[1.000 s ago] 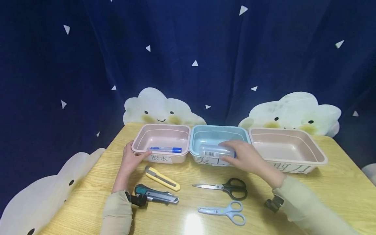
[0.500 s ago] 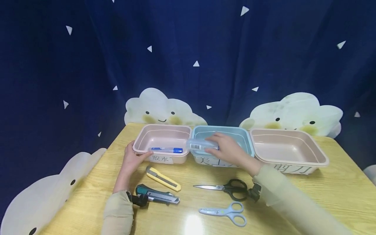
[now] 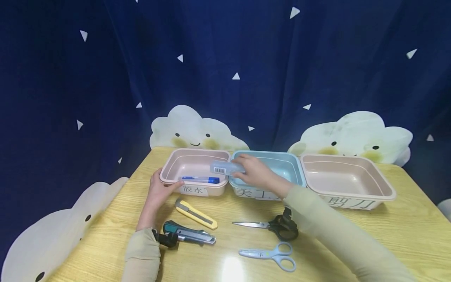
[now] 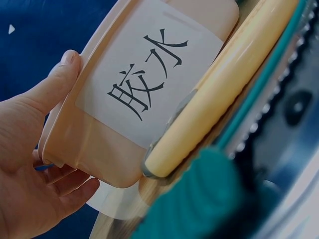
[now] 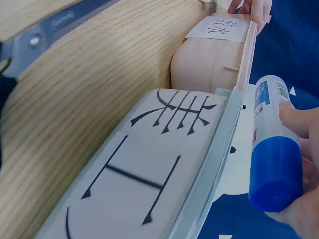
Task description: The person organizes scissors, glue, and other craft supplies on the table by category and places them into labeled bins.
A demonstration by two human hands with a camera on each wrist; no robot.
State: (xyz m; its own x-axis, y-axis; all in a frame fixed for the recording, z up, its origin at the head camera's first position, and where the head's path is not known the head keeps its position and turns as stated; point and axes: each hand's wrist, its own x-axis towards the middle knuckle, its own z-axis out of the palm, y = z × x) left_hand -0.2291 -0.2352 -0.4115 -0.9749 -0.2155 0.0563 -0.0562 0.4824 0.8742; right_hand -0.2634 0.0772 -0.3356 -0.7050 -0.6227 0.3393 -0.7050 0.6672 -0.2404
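My right hand [image 3: 254,171] grips a translucent glue bottle [image 3: 220,168] with a blue cap. The bottle lies sideways over the inner right part of the left pink bin [image 3: 168,166], its clear end pointing left. In the right wrist view the blue cap [image 5: 275,172] faces the camera, with fingers around the bottle. My left hand [image 3: 159,192] holds that bin's front left corner, the thumb [image 4: 70,59] at the rim and the other fingers at its side. Inside the bin lies a slim clear-and-blue glue tube [image 3: 201,179].
A blue bin [image 3: 287,181] stands in the middle and another pink bin [image 3: 352,194] on the right, all labelled. In front lie a yellow utility knife [image 3: 196,214], a green-and-grey one [image 3: 192,234], black-handled scissors [image 3: 251,224] and light blue scissors [image 3: 269,253].
My right hand has carried the glue bottle left, from over the blue bin to over the left pink bin. The left hand has stayed on the bin's corner.
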